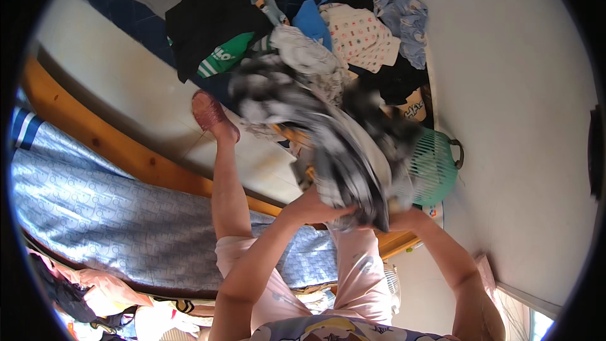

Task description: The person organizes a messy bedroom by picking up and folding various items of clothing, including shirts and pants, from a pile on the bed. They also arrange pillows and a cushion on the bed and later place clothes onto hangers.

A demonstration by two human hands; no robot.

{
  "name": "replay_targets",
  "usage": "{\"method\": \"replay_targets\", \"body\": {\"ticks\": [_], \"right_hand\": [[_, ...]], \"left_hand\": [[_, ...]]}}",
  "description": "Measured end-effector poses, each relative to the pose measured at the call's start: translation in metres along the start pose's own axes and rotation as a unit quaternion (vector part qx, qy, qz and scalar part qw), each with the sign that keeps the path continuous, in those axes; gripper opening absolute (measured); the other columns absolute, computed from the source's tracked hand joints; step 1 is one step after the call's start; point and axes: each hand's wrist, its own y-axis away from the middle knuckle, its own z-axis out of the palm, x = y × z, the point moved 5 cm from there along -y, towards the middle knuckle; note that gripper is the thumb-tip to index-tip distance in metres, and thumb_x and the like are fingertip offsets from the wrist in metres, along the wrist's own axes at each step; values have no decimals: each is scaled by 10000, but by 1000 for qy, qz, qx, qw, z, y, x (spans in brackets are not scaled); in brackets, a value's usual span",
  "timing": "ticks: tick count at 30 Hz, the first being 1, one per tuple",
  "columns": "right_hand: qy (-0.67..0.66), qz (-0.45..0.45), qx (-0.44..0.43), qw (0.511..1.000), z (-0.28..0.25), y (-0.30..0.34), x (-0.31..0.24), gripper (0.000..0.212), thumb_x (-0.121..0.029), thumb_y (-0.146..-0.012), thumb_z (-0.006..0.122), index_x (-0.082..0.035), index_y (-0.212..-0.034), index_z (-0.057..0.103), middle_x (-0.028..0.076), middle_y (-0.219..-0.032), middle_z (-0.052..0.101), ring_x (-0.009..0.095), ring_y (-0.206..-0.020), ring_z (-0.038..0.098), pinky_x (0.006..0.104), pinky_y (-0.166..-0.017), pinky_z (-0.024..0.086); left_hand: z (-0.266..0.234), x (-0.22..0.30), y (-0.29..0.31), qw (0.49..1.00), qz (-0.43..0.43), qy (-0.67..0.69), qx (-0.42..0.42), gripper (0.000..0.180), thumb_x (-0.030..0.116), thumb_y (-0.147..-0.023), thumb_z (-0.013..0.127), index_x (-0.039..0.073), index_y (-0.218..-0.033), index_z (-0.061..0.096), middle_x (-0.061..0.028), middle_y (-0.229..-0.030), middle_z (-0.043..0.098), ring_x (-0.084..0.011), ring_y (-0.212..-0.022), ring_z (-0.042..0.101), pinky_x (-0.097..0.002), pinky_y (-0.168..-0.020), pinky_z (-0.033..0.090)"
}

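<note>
Both my hands grip a black, grey and white patterned garment (344, 151), whose exact kind I cannot make out. Its upper part flares out ahead of me and is smeared by motion. My left hand (323, 209) closes on the near edge, thumb pointing right. Beside it my right hand (404, 220) is closed at the same end, its fingers partly hidden by the cloth. Beyond the garment lie loose clothes: a pale grey crumpled piece (306, 50), a cream patterned piece (360, 35), a blue piece (311, 22) and black clothes with a green part (226, 55).
A green slatted plastic basket (434, 167) stands right of the garment, near the pale wall (517, 107). On the left is a bed with a wooden edge (120, 142) and blue patterned sheet (113, 215). My foot in a reddish slipper (207, 110) rests ahead-left. More clothes (107, 287) lie lower left.
</note>
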Motion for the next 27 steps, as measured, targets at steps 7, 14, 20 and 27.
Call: {"method": "replay_targets", "body": {"ticks": [7,14,20,27], "right_hand": [[131,226,270,927,-109,25,25,182,-59,-849,570,-34,-1028,594,137,-1023,609,242,-867,616,312,-787,486],[222,-159,348,897,-139,-157,-96,301,-54,-750,642,-63,-1043,570,139,-1058,571,327,-1013,542,382,-855,458],[572,-174,332,729,-118,-276,-82,491,-56,-713,654,-90,-1181,509,96,-1180,524,283,-1009,569,385,-844,472],[323,-16,159,933,-144,-150,-26,483,-65,-655,620,6,-1128,553,175,-917,617,345,-869,590,400,-755,484]], "left_hand": [[26,-48,17,884,-35,-465,28,242,77,-763,530,60,-994,599,-90,-944,623,-263,-884,586,-396,-759,451],[40,-24,31,819,57,-570,27,243,103,-737,564,45,-965,624,-67,-865,618,-247,-859,576,-367,-775,419],[19,-40,27,808,-22,-589,10,239,111,-712,588,62,-939,642,-58,-839,618,-231,-835,572,-351,-750,410],[10,-31,13,801,-43,-596,-44,174,130,-637,652,92,-805,674,-30,-748,615,-185,-790,565,-315,-678,384]]}}
